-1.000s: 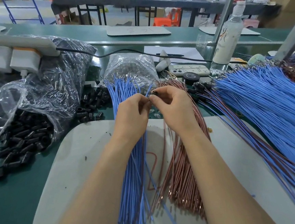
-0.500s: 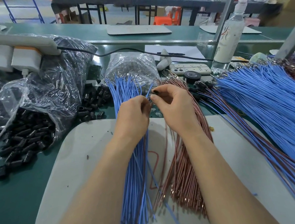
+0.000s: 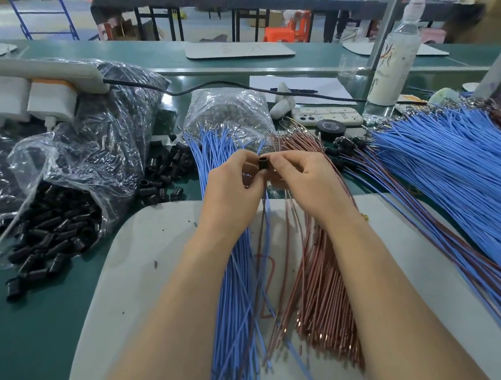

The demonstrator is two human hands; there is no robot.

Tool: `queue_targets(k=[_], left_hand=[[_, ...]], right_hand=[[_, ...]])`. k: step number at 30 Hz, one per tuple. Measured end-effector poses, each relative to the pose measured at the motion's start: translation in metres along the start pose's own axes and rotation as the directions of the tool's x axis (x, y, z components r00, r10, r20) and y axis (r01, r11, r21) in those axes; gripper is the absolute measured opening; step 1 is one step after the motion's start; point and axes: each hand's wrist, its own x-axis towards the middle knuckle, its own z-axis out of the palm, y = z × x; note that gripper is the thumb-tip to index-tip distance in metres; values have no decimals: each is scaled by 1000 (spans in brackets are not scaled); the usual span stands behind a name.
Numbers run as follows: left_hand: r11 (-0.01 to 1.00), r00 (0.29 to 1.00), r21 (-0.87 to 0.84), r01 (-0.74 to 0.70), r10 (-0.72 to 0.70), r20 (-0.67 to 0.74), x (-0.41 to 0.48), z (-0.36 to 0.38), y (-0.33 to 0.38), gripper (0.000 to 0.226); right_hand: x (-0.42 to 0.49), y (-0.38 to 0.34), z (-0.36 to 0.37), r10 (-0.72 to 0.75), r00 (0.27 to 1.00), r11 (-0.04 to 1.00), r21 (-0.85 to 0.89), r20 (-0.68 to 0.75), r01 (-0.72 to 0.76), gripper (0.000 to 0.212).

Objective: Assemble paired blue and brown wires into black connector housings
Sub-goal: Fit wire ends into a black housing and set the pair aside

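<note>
Above the pale grey board (image 3: pixel 146 259) on the green counter (image 3: pixel 28 330), a small black tubular plastic connector housing (image 3: pixel 263 165) is pinched between left hand (image 3: pixel 231 191) and right hand (image 3: pixel 301 179), lifted with its round end up, probably so terminals can be lined up; thin blue wires (image 3: pixel 231 297) and coppery brown wires (image 3: pixel 321 289) are fanned just beneath, within reach

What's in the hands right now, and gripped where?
One black connector housing, pinched by its sides between the fingertips of the left hand and the right hand.
</note>
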Motion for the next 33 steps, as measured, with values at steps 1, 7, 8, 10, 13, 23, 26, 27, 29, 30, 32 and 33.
queue_targets(k=[1, 7, 8, 10, 13, 23, 26, 27, 29, 30, 32, 33], left_hand=[[1000, 1000, 7, -7, 7, -3, 0, 0, 1, 9], [999, 1000, -44, 5, -6, -8, -1, -4, 3, 13], [998, 1000, -56, 13, -13, -13, -2, -3, 3, 14], [996, 999, -81, 30, -32, -24, -1, -3, 1, 13], [990, 998, -125, 59, -61, -19, 0, -2, -1, 13], [983, 1000, -182, 15, -14, 6, 1, 1, -1, 28], [987, 1000, -162, 1, -1, -2, 1, 1, -1, 30], [987, 1000, -160, -2, 1, -3, 1, 0, -1, 29], [987, 1000, -158, -1, 1, 0, 1, 0, -1, 25], [988, 1000, -152, -2, 2, 2, 2, 0, -2, 22], [990, 1000, -138, -6, 7, 5, 2, -1, -2, 19], [991, 1000, -134, -10, 10, 5, 2, -1, -3, 18]], right_hand=[[0, 1, -2, 7, 1000, 1000, 0, 11, -7, 19], [1, 10, -7, -39, 991, 927, -376, -128, -12, 17], [0, 10, -6, -29, 990, 909, -417, -138, -31, 17], [-1, 10, -6, -18, 989, 881, -469, -148, -54, 17], [-1, 11, -4, 3, 992, 853, -517, -122, -66, 14], [0, 16, 17, 56, 998, 684, -726, -39, -67, 15], [0, 11, 14, -23, 994, 830, -556, -106, -41, 12], [0, 7, 10, -51, 988, 895, -445, -148, -20, 10], [-1, -5, 0, -38, 981, 987, -159, -188, 8, 6], [-3, -11, -5, -13, 985, 1000, -12, -171, 12, 10], [-5, -17, -14, 9, 995, 985, 170, -96, 8, 16], [-6, -19, -17, 5, 998, 984, 181, -63, 6, 17]])
